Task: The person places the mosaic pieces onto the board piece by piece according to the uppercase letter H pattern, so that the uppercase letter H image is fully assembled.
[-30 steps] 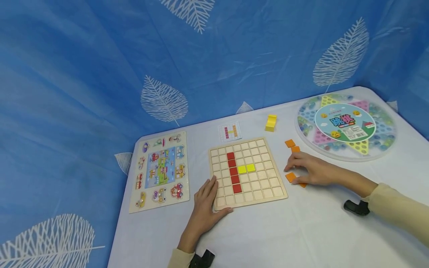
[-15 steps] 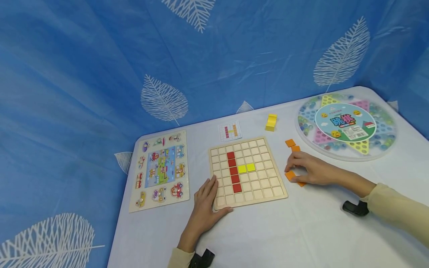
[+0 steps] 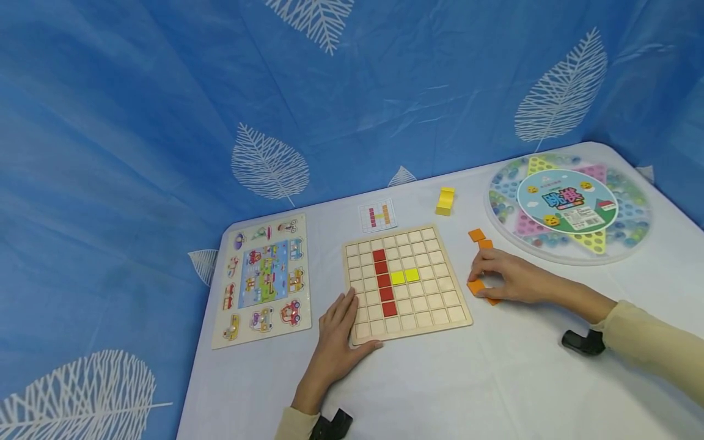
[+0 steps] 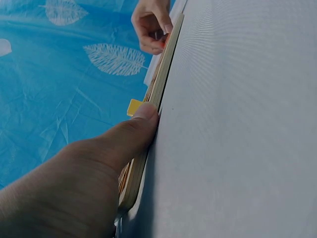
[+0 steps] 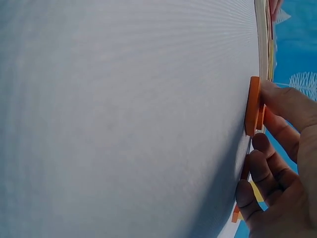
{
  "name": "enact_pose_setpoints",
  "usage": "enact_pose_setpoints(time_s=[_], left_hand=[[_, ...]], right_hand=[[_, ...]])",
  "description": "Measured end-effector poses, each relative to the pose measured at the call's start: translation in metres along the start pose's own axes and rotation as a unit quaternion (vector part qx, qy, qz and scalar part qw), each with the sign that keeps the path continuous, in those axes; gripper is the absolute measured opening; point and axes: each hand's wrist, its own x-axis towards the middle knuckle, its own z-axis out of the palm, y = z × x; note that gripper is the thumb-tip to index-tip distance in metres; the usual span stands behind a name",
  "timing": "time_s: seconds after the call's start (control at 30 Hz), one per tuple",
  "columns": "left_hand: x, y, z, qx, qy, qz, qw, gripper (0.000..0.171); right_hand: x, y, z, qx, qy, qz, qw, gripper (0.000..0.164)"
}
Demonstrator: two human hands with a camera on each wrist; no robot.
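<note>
The left hand (image 3: 337, 345), fingers straight, spans the grid board's (image 3: 425, 319) near-left corner; across a tabletop (image 3: 461, 260) gap, the right hand (image 3: 510, 278), fingers bent, touches orange tiles (image 3: 475, 287), grip unclear. Cells hold red and yellow tiles (image 3: 384, 281).

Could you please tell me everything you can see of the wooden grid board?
The wooden grid board, pale and roughly square, has ridges dividing its face into square cells inside a plain border. It lies flat on the white table, slightly askew in the head view. Five red tiles fill part of one column; two yellow tiles run rightward from the middle red one. The left hand touches its near left corner.
</note>
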Motion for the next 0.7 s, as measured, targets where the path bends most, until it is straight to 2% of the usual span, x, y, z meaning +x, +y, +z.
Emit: enact_pose_setpoints(time_s=[0.37,0.7], left_hand=[[-0.0003,-0.0005,0.0010,0.004,0.003,0.006,1.0000,0.099],[0.0000,-0.0003,0.0001,0.000,0.000,0.003,1.0000,0.099]], right_hand=[[0.0006,-0.0013,-0.0009,0.007,0.001,-0.004,1.000,0.023],[0.0013,-0.0017,-0.0007,0.000,-0.007,0.014,1.000,0.026]])
